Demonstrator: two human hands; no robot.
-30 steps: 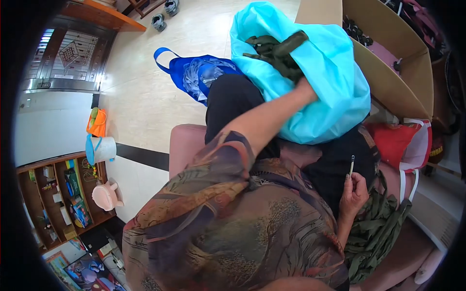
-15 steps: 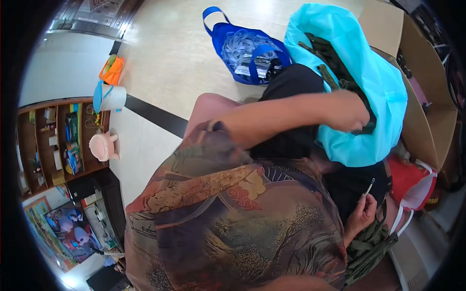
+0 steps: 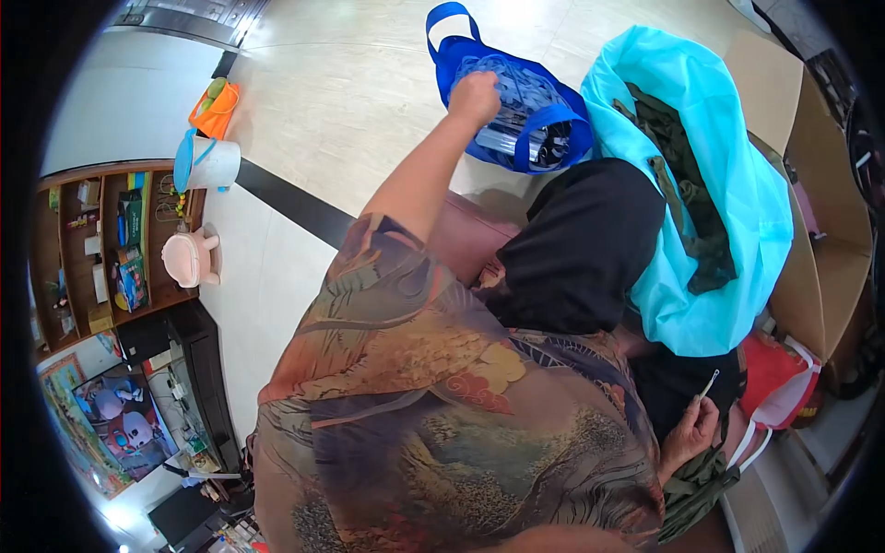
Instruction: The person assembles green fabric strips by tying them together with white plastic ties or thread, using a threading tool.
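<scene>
My left hand (image 3: 475, 99) reaches into a blue bag (image 3: 449, 57) on the floor, its fingers curled down onto a tangle of pale flat bands (image 3: 521, 92). Its fingertips are partly hidden. Low on the right, my right hand (image 3: 691, 433) pinches a thin pale stick tool (image 3: 710, 383) with a small loop-like tip pointing up. Dark green fabric (image 3: 696, 493) lies just below that hand. Beside my knee, a wide-mouthed turquoise bag (image 3: 761, 230) holds more dark green fabric pieces (image 3: 678, 152).
An open cardboard box (image 3: 811, 276) stands at the right, with a red bag (image 3: 774, 382) below it. Leftward are a pink stool (image 3: 189, 258), a white bucket (image 3: 217, 164), an orange bag (image 3: 217, 111) and a wooden shelf (image 3: 111, 249).
My left hand has moved from the turquoise bag, up and left, into the blue bag. My right hand keeps holding the stick tool. The whole view has shifted slightly.
</scene>
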